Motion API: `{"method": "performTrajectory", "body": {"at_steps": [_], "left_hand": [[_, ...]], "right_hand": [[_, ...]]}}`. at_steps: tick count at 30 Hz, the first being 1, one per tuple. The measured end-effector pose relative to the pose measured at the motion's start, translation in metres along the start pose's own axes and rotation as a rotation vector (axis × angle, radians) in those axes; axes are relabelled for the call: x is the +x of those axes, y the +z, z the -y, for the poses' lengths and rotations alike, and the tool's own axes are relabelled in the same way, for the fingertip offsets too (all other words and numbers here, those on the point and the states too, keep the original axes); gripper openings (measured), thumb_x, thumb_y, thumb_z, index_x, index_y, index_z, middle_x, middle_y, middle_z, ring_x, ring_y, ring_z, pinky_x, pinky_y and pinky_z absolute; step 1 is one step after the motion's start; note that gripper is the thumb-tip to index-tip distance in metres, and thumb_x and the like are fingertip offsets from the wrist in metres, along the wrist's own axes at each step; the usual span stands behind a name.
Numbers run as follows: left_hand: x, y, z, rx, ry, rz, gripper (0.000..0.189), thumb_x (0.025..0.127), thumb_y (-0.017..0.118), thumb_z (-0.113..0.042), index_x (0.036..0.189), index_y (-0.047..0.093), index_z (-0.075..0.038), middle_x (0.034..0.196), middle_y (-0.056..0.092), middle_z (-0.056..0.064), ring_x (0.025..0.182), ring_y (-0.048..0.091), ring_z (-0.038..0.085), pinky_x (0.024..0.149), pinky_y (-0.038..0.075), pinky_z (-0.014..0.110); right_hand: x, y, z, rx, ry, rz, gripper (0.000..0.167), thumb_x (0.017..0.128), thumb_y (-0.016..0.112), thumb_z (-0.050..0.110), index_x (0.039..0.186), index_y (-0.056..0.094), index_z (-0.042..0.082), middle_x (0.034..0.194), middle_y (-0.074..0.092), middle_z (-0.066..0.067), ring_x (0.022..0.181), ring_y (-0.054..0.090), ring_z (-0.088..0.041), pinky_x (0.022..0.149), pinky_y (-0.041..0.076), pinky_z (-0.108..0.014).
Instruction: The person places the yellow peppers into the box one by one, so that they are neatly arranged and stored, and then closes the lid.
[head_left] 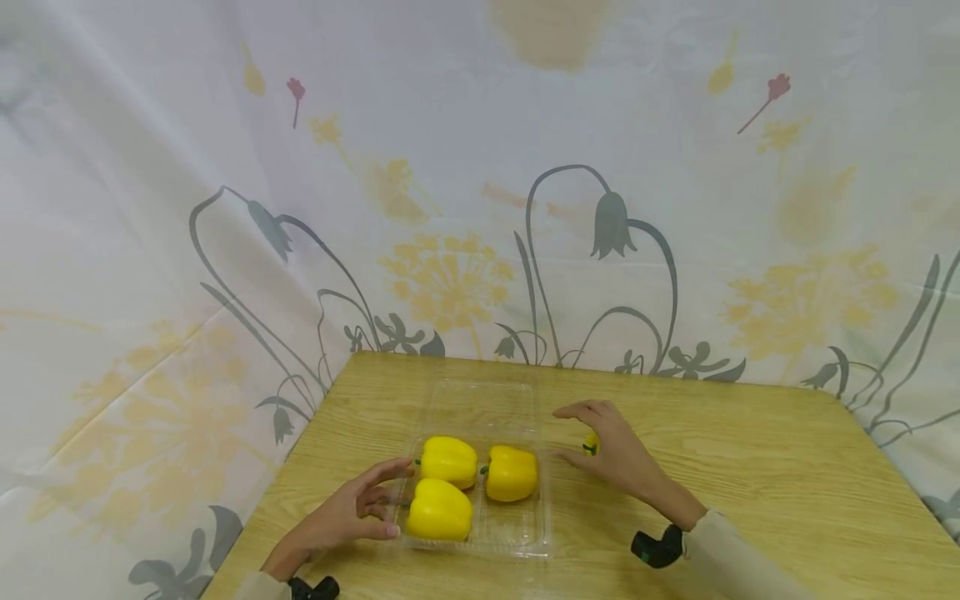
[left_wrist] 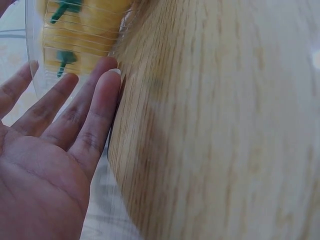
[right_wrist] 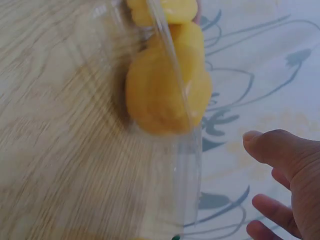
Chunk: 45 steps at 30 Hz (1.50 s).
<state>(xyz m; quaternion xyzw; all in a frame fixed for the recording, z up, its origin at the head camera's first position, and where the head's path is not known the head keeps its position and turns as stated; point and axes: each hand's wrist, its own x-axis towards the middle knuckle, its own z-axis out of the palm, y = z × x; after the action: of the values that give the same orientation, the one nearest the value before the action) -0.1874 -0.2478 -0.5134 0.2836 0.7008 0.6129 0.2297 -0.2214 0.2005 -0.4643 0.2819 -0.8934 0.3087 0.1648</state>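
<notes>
Three yellow bell peppers lie in a clear plastic clamshell box (head_left: 513, 542): a back left pepper (head_left: 448, 461), a front left pepper (head_left: 440, 510) and a right pepper (head_left: 512, 473). My left hand (head_left: 360, 506) is beside the box's left wall, fingers spread and relaxed; the left wrist view shows its fingertips (left_wrist: 107, 82) close to the wall. To the right of the box my right hand (head_left: 617, 446) hovers with thumb and fingers apart, holding nothing. Mostly hidden behind it is another yellow pepper (head_left: 592, 439) with a green stem.
The box's clear lid (head_left: 483, 404) lies folded back on the wooden table (head_left: 720, 467). A floral-printed cloth (head_left: 465, 150) hangs behind the table and along its left side. Each wrist carries a black device (head_left: 657, 547).
</notes>
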Motion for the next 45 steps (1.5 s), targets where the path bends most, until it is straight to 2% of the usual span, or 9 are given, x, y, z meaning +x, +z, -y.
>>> {"method": "performTrajectory", "body": {"at_steps": [6, 13, 21, 30, 37, 45], "left_hand": [[0.000, 0.000, 0.001, -0.004, 0.005, 0.004, 0.078, 0.099, 0.066, -0.002, 0.164, 0.022, -0.007, 0.162, 0.021, 0.031, 0.130, 0.056, 0.017, 0.094, 0.054, 0.035], [0.000, 0.000, 0.001, -0.007, 0.016, 0.010, 0.078, 0.100, 0.066, -0.001, 0.164, 0.021, -0.005, 0.161, 0.023, 0.032, 0.130, 0.057, 0.018, 0.093, 0.054, 0.035], [-0.001, 0.000, 0.002, -0.014, 0.018, 0.011, 0.078, 0.099, 0.065, 0.000, 0.163, 0.021, -0.005, 0.160, 0.023, 0.033, 0.130, 0.057, 0.018, 0.092, 0.054, 0.034], [-0.001, -0.001, 0.002, -0.019, 0.008, 0.013, 0.078, 0.100, 0.066, -0.002, 0.164, 0.021, -0.007, 0.161, 0.024, 0.030, 0.131, 0.056, 0.020, 0.093, 0.054, 0.034], [0.000, 0.000, 0.001, -0.011, -0.026, 0.001, 0.080, 0.099, 0.068, -0.004, 0.164, 0.022, -0.011, 0.162, 0.024, 0.027, 0.131, 0.056, 0.019, 0.093, 0.054, 0.034], [0.000, 0.000, 0.002, -0.018, 0.002, 0.008, 0.078, 0.100, 0.066, -0.002, 0.164, 0.022, -0.008, 0.161, 0.024, 0.031, 0.130, 0.057, 0.019, 0.093, 0.054, 0.034]], "right_hand": [[-0.015, -0.009, -0.018, -0.048, 0.073, -0.014, 0.047, 0.084, 0.087, 0.024, 0.128, 0.070, 0.015, 0.125, 0.066, -0.005, 0.114, 0.057, -0.030, 0.094, 0.050, -0.056], [-0.034, -0.023, -0.031, -0.034, 0.123, 0.021, 0.053, 0.083, 0.089, 0.022, 0.130, 0.068, 0.013, 0.129, 0.063, -0.010, 0.115, 0.054, -0.035, 0.093, 0.047, -0.059], [-0.048, -0.029, -0.045, -0.036, 0.165, 0.048, 0.062, 0.082, 0.089, 0.033, 0.135, 0.064, 0.009, 0.131, 0.062, -0.016, 0.121, 0.053, -0.043, 0.096, 0.044, -0.068], [-0.052, -0.027, -0.053, -0.038, 0.176, 0.042, 0.064, 0.082, 0.089, 0.031, 0.135, 0.064, 0.007, 0.130, 0.062, -0.017, 0.121, 0.055, -0.044, 0.096, 0.046, -0.068], [-0.053, -0.026, -0.055, -0.025, 0.182, 0.059, 0.067, 0.081, 0.090, 0.029, 0.138, 0.062, 0.006, 0.132, 0.061, -0.020, 0.121, 0.056, -0.045, 0.095, 0.048, -0.067], [-0.054, -0.025, -0.056, -0.010, 0.178, 0.060, 0.068, 0.081, 0.091, 0.028, 0.137, 0.062, 0.004, 0.132, 0.063, -0.020, 0.119, 0.058, -0.045, 0.095, 0.049, -0.065]]}}
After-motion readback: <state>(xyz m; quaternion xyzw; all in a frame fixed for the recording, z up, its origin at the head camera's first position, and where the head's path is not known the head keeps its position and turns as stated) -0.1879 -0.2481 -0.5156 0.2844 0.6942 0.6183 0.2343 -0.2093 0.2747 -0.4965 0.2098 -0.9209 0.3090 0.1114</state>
